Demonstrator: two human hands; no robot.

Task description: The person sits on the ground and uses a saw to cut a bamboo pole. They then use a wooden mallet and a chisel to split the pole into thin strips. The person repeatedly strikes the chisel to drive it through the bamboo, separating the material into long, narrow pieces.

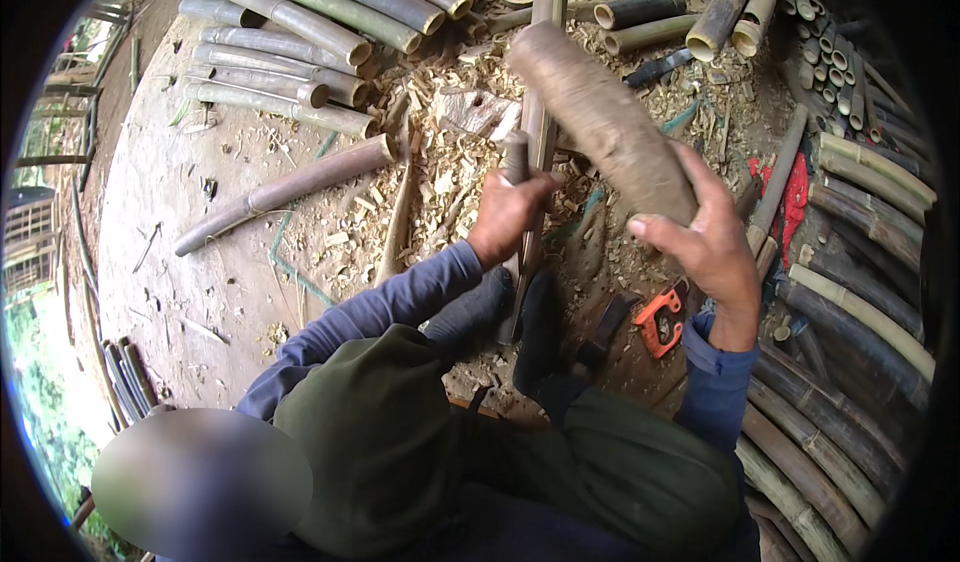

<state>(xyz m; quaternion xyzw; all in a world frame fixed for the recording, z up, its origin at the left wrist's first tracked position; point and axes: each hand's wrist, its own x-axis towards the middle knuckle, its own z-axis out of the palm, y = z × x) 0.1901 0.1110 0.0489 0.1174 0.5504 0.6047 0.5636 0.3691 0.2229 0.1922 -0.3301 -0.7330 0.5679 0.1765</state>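
Note:
My left hand is wrapped around a chisel, whose worn, round handle end sticks up above my fist. Its lower end is mostly hidden by the hand. Beside it runs a long dark bamboo piece, stretching from the far side down between my feet. In my right hand is a thick, rough wooden club, gripped at its near end and raised, slightly blurred. The club's far end hangs over the bamboo, beyond the chisel handle, and does not visibly touch it.
Cut bamboo tubes lie at the far left, with one longer tube nearer. More bamboo is stacked along the right. Wood chips cover the ground. An orange-handled tool and a dark blade lie near my right foot.

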